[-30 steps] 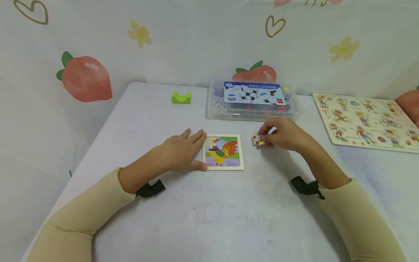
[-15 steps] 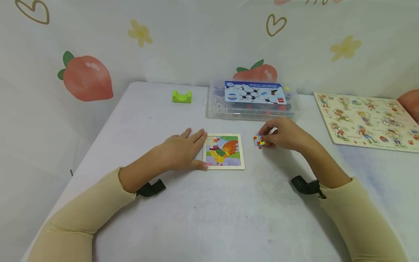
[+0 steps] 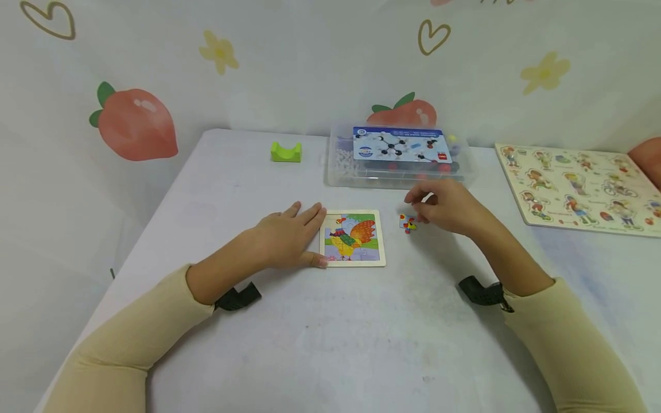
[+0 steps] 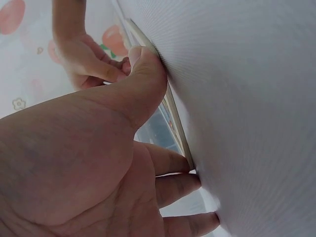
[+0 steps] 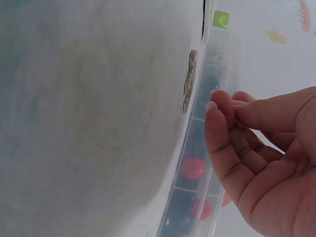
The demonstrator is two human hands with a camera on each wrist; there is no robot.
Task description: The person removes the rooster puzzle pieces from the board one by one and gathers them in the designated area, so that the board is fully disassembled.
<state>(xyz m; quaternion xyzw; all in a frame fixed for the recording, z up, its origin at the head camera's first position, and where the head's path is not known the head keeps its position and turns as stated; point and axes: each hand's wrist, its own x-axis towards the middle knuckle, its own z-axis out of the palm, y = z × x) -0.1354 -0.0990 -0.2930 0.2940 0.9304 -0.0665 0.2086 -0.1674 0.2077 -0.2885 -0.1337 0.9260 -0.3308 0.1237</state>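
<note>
A small square jigsaw puzzle (image 3: 351, 238) showing a colourful rooster lies in a pale wooden frame mid-table. My left hand (image 3: 281, 238) rests along its left side, fingers straight and spread; the thumb (image 4: 143, 74) and fingertips touch the frame's edge (image 4: 177, 123) in the left wrist view. To the right of the frame, a loose jigsaw piece (image 3: 407, 223) in red, yellow and blue lies flat on the table. Just above it hovers my right hand (image 3: 444, 206), fingers loosely bent and holding nothing. In the right wrist view a gap separates the fingertips from the piece (image 5: 189, 81).
Behind the puzzle stands a clear plastic case (image 3: 341, 172) with a molecule-picture card (image 3: 397, 146) on it. A green notched block (image 3: 286, 152) sits at the back left. At the right lies a wooden picture board (image 3: 583, 189) with several children's figures.
My right hand has let go of the jigsaw piece and risen slightly off it. The piece stays on the table. My left hand has not moved.
</note>
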